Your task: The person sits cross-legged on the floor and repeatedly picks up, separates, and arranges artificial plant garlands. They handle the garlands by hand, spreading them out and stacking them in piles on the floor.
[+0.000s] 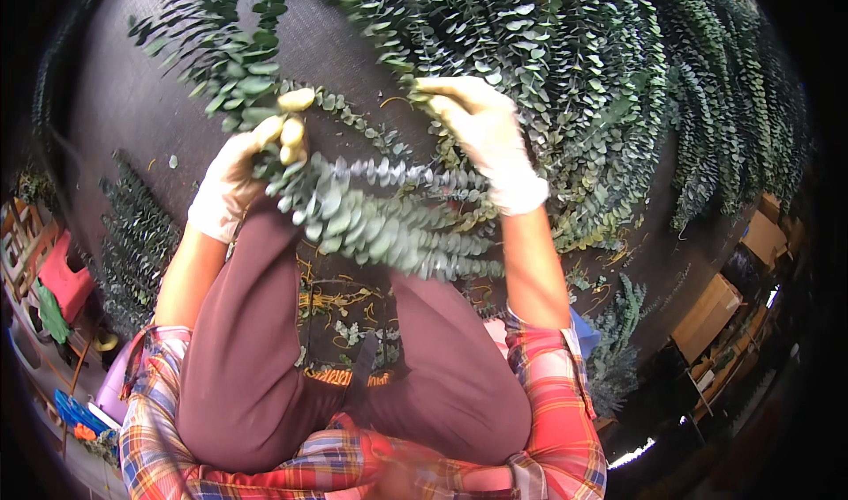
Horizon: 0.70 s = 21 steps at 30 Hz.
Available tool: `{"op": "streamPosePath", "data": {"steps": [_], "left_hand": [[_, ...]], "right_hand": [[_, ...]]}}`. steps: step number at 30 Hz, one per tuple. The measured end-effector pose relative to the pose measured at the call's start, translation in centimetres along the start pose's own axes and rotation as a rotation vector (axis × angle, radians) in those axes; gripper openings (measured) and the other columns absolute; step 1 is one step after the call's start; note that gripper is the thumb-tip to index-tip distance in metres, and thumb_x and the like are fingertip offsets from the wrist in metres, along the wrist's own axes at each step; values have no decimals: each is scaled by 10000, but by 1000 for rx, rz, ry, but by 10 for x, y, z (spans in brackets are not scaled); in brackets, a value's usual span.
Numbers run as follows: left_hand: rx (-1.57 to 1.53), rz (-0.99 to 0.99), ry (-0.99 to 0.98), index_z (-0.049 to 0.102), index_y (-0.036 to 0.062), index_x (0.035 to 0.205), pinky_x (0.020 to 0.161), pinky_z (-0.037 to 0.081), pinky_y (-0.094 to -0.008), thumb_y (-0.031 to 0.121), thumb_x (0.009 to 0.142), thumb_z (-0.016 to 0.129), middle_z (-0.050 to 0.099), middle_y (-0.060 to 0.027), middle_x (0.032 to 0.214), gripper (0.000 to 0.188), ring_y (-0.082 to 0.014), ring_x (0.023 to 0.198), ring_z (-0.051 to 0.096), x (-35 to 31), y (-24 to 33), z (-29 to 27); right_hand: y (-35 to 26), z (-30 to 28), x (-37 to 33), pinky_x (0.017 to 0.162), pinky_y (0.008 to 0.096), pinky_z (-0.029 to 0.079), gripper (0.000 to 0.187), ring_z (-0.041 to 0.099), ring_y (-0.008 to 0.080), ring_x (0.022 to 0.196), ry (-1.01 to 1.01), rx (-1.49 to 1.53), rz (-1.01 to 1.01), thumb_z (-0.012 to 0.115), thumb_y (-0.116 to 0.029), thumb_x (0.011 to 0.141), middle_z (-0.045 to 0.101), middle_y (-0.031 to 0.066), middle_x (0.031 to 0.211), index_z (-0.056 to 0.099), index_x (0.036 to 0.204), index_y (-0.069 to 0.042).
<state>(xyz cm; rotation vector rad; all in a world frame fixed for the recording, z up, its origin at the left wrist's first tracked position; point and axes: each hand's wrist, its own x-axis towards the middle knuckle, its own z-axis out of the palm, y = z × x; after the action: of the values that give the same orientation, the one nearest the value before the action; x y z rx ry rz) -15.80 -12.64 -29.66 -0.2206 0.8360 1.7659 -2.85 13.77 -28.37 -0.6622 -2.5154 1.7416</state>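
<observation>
My left hand (231,182), in a pale glove with yellow fingertips, is wrapped round a bunch of eucalyptus branches (371,224). Round grey-green leaves of the bunch stretch above my knees toward the right, and more leafy tips (238,76) stick up beyond the fist. Higher and to the right, my right hand (484,138), gloved the same way, pinches the lower end of a single eucalyptus branch (389,48) between thumb and fingers. That branch runs up and away toward the far edge. The stems inside my left fist are hidden.
A large heap of eucalyptus (601,102) covers the far right. Smaller piles lie at the left (137,239) and by my right elbow (616,350). Yellow strands and leaf scraps (331,302) litter the dark floor. Cardboard boxes (707,316) stand right; a red plastic item (66,275) left.
</observation>
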Motion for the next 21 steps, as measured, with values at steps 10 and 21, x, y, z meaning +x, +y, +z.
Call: {"op": "streamPosePath", "data": {"steps": [10, 21], "left_hand": [[-72, 39, 118, 376, -3, 1362, 677, 428, -245, 160, 905, 575, 481, 18, 694, 525, -91, 599, 435, 7, 11, 20], [-30, 76, 205, 376, 30, 1381, 764, 521, -264, 200, 907, 606, 599, -145, 1182, 554, -127, 836, 632, 13, 13, 10]], "right_hand": [[46, 35, 54, 1044, 355, 347, 652, 458, 294, 1216, 413, -365, -154, 674, -142, 790, 465, 172, 1332, 397, 1367, -24], [20, 35, 7, 735, 291, 485, 326, 613, 204, 787, 178, -226, -46, 620, -93, 838, 650, 107, 902, 604, 1157, -25]]}}
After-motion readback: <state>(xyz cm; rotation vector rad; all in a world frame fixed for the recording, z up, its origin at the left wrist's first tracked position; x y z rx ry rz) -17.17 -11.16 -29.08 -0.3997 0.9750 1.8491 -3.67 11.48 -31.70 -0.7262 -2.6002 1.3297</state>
